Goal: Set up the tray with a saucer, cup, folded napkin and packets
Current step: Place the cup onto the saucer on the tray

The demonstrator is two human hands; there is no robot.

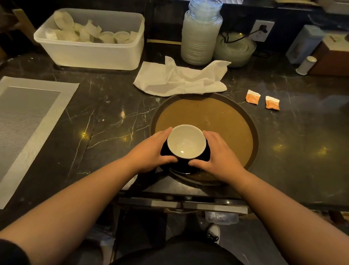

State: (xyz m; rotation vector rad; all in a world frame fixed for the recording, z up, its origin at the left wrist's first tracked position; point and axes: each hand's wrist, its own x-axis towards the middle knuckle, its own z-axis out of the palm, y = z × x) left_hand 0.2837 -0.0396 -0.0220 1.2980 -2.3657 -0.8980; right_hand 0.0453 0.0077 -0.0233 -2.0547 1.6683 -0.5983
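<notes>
Both of your bare hands wrap one thing: your left hand (153,149) and your right hand (220,155) press against opposite sides of the round cup, black outside and white inside (186,143), fingers curled around its wall and thumbs meeting at its near side. The cup stands upright and empty on a black glossy saucer (184,169), of which only the near edge shows beneath your thumbs. Saucer and cup sit at the near-left part of the round brown tray with a dark raised rim (252,126), which rests on the black marble counter (112,114). Just past the tray's far rim lies the crumpled white paper napkin (178,81), unfolded, its near edge overlapping that rim. To the right of the tray, apart from it, two small orange packets (253,97) lie side by side on the counter. Farther back stands a translucent rectangular plastic tub (92,51) on the left, and a clear glass jar (201,33) behind the napkin.
</notes>
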